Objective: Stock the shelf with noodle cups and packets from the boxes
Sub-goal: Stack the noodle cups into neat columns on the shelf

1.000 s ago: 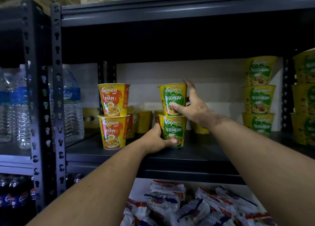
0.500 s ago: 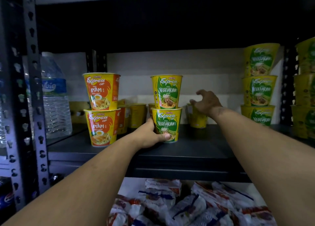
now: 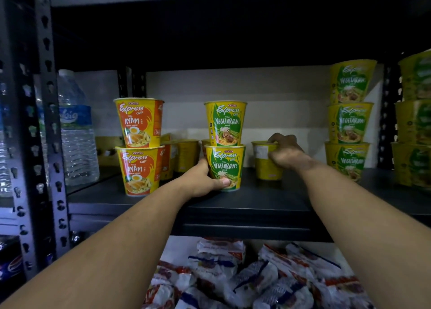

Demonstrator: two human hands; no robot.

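Note:
Two green-and-yellow Vegetarian noodle cups stand stacked at the middle of the dark shelf (image 3: 268, 199). My left hand (image 3: 201, 179) grips the lower Vegetarian cup (image 3: 227, 166); the upper Vegetarian cup (image 3: 225, 123) rests on it untouched. Further back, my right hand (image 3: 285, 152) is closed over the rim of a plain yellow cup (image 3: 264, 166) that shows its back side. Left of the stack stand two stacked orange Ayam cups (image 3: 139, 145). More yellow cups (image 3: 186, 155) sit behind them.
A stack of three Vegetarian cups (image 3: 349, 122) stands at the right, with another stack (image 3: 414, 122) past the upright. A large water bottle (image 3: 75, 131) stands on the left shelf. White noodle packets (image 3: 245, 276) fill the shelf below. The upper shelf hangs low overhead.
My right hand left the upper Vegetarian cup, moved right and back, and closed on the plain yellow cup. My left hand stays on the lower cup.

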